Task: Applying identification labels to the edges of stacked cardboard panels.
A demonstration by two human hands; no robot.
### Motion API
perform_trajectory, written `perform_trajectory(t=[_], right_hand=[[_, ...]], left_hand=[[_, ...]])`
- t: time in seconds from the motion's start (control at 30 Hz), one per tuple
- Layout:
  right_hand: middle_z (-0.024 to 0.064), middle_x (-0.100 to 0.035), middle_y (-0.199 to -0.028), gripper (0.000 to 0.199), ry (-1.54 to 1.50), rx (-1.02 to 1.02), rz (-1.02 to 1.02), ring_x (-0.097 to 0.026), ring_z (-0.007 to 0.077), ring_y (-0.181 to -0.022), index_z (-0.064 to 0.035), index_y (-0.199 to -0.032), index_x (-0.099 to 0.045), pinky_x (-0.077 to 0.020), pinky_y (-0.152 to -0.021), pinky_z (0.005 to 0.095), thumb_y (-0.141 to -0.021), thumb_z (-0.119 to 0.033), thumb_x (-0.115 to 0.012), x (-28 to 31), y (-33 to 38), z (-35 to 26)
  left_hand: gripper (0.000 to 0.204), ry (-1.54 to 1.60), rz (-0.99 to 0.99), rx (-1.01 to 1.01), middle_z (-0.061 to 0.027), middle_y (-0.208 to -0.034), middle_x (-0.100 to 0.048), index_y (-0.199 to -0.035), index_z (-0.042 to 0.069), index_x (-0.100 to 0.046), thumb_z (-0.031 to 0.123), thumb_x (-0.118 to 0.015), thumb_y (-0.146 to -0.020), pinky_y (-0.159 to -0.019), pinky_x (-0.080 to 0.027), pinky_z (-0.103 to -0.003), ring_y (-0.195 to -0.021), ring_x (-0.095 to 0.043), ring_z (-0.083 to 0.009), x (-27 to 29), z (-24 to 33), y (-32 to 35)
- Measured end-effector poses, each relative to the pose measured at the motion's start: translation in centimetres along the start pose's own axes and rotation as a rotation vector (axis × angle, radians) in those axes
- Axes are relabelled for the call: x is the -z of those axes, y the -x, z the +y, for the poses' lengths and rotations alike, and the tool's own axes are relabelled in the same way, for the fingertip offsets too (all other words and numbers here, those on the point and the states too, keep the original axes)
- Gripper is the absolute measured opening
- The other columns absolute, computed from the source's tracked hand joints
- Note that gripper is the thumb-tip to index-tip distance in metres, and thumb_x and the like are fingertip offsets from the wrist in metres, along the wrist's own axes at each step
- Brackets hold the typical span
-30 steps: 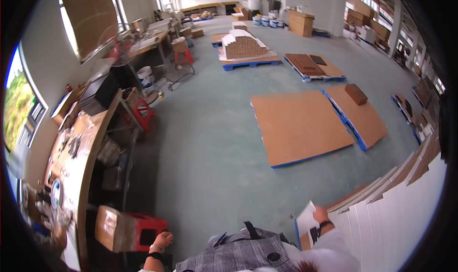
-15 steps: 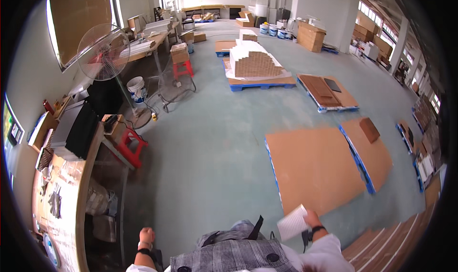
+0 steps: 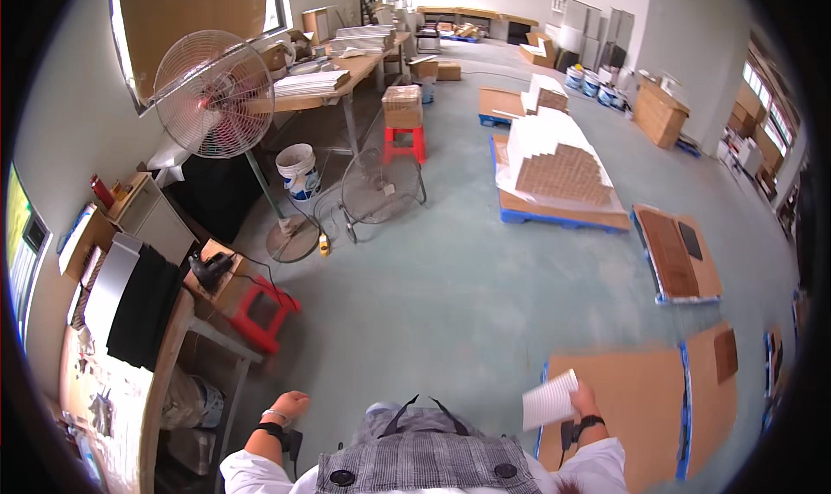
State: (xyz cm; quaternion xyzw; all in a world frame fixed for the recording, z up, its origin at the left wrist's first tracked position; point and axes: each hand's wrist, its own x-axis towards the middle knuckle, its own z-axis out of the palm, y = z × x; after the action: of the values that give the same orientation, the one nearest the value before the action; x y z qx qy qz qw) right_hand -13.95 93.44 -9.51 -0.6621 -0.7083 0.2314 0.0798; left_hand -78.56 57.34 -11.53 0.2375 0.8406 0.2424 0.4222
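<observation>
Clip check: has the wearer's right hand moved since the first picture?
Yes, forward: the right hand was short of the large cardboard sheet in view; now it overlaps that sheet's left part.

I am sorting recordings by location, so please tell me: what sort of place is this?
Probably a workshop or factory floor: a blue pallet bearing a stepped stack, a cluttered workbench on the left, and a large standing fan.
</observation>
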Motion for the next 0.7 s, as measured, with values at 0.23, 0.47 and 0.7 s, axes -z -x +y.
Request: perform_trajectory(t=[0.23, 0.47, 0.7], right_hand=[[0.0200, -0.061, -0.086, 0.023, -0.088, 0.184, 0.029, -0.058, 0.0361, -0.084, 0.0004, -0.091, -0.057, -0.0462, -0.074, 0.0393, -0.069, -0.009, -0.059, 1.0, -26.5, -19.7], [0.0228, -0.060, -0.091, 0.030, 0.241, -0.141, -0.161, -0.056, 0.0383, -0.089, -0.0026, -0.095, -0.060, -0.0451, -0.078, 0.0425, -0.066, -0.010, -0.057, -2.0, -31.9, -14.7], [0.0210, -0.062, -0.086, 0.022, 0.178, -0.482, -0.280, -0.059, 0.0355, -0.087, -0.0024, -0.084, -0.064, -0.0455, -0.080, 0.0393, -0.064, -0.008, -0.056, -2.4, -38.1, -11.6]], left_hand=[[0.029, 0.169, 0.103, 0.139, -0.0033, -0.073, -0.060, -0.101, 0.004, -0.061, 0.021, -0.052, -0.079, -0.054, -0.046, -0.027, -0.061, -0.056, -0.0111, 6.1, 11.9, -18.1], [0.030, -0.129, 0.203, -0.274, -0.0183, -0.098, -0.060, -0.099, 0.004, -0.061, 0.025, -0.049, -0.082, -0.081, -0.044, -0.038, -0.092, -0.057, -0.0329, 13.9, 31.3, -41.5], [0.033, -0.188, 0.181, -0.356, -0.0160, -0.102, -0.060, -0.105, 0.005, -0.058, 0.027, -0.047, -0.084, -0.086, -0.042, -0.034, -0.098, -0.055, -0.0318, 17.9, 48.9, -59.5]])
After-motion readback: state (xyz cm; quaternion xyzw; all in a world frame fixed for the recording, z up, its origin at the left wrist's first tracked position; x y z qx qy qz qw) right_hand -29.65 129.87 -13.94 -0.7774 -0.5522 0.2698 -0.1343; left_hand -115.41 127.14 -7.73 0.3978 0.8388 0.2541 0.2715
